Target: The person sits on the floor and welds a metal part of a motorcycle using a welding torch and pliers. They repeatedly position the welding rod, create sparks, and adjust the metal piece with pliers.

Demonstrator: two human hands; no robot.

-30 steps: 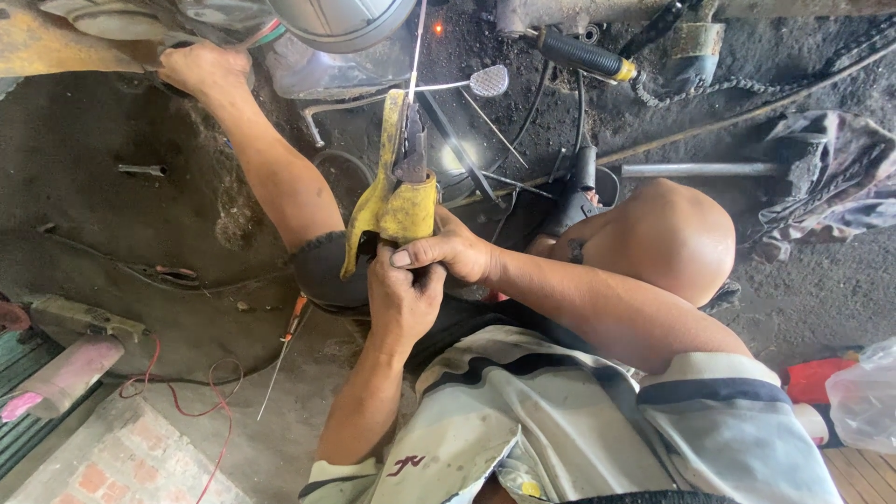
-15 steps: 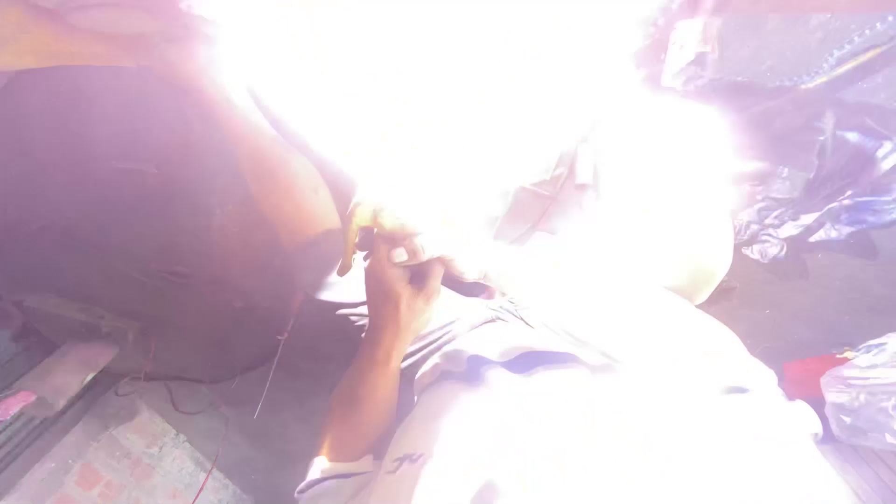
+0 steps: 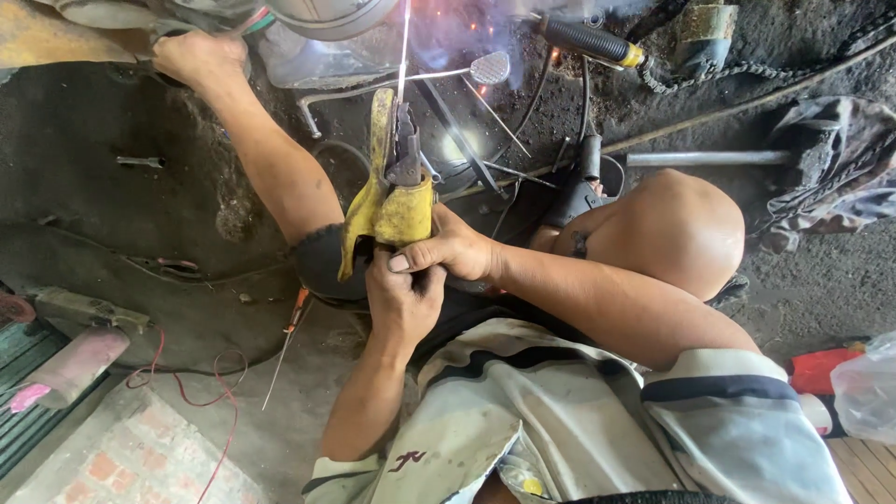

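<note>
Both your hands sit at the centre of the frame, wrapped around 1 tool: a yellow electrode holder (image 3: 392,201). Your left hand (image 3: 403,301) grips the lower part of its handle from below, fingers curled tight. Your right hand (image 3: 455,250) closes over the handle from the right, thumb laid across the top of the left hand. The 2 hands touch each other.

The holder stands nearly upright, its dark clamp pointing to the top of the frame. A thin welding rod (image 3: 404,51) runs straight up from the clamp to the upper edge, where orange sparks and pale smoke (image 3: 457,23) show.

Upper left of the frame: another person's hand (image 3: 199,58) rests against grey metal work, that forearm slanting down toward centre.

Right of centre, a bare knee (image 3: 672,233). A steel pipe (image 3: 709,159) lies level at right, a black and yellow grip (image 3: 593,42) above it. A small screwdriver (image 3: 297,310) lies on the dirt floor just left of your hands. Red wire (image 3: 187,397) loops at lower left beside brick paving (image 3: 140,462).
</note>
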